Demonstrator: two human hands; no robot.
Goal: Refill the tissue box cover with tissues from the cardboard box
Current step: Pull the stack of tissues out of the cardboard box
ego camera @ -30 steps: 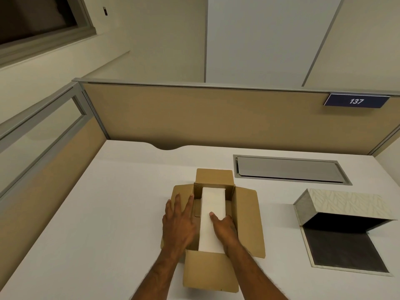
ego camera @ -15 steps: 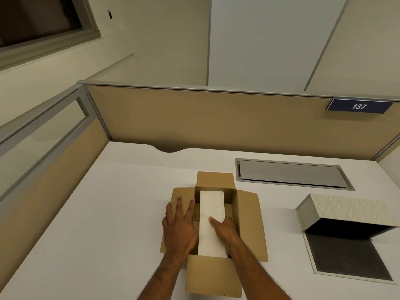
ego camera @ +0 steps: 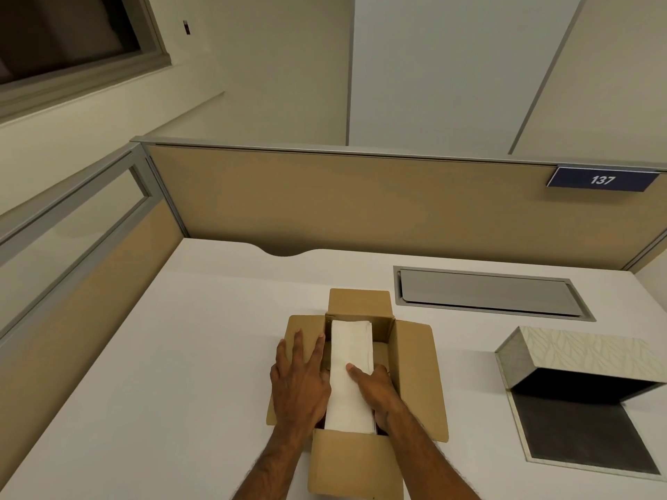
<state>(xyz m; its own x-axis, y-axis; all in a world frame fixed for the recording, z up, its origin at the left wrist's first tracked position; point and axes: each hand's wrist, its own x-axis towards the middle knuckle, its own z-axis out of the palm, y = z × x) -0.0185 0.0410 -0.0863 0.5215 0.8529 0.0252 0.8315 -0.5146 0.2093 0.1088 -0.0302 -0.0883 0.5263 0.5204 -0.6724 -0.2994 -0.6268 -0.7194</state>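
Item: cardboard box [ego camera: 415, 373], flaps folded out flat on the white desk [ego camera: 180, 355]. Contents: one white tissue stack [ego camera: 352, 369], lying lengthwise in the box.

Left hand [ego camera: 299, 380]: palm down on the left flap, fingers [ego camera: 317, 351] spread and flat, gripping nothing; the stack's long edge lies just beside the index finger.

Right hand [ego camera: 375, 391]: thumb pressed on top of the stack, the other fingers down along its right side inside the box. Whether they curl under the stack cannot be told.

Change against a second ago: the stack's far end sits a little higher and clearer of the box interior, while both hands keep nearly the same hold. Judged meaning: the lift-out has begun, with the left hand pinning the box down.

Destination: tissue box cover [ego camera: 577, 359], patterned lid hinged open over a dark base, well apart to the right of the right-hand fingers, nothing visible inside. Refill not yet done.
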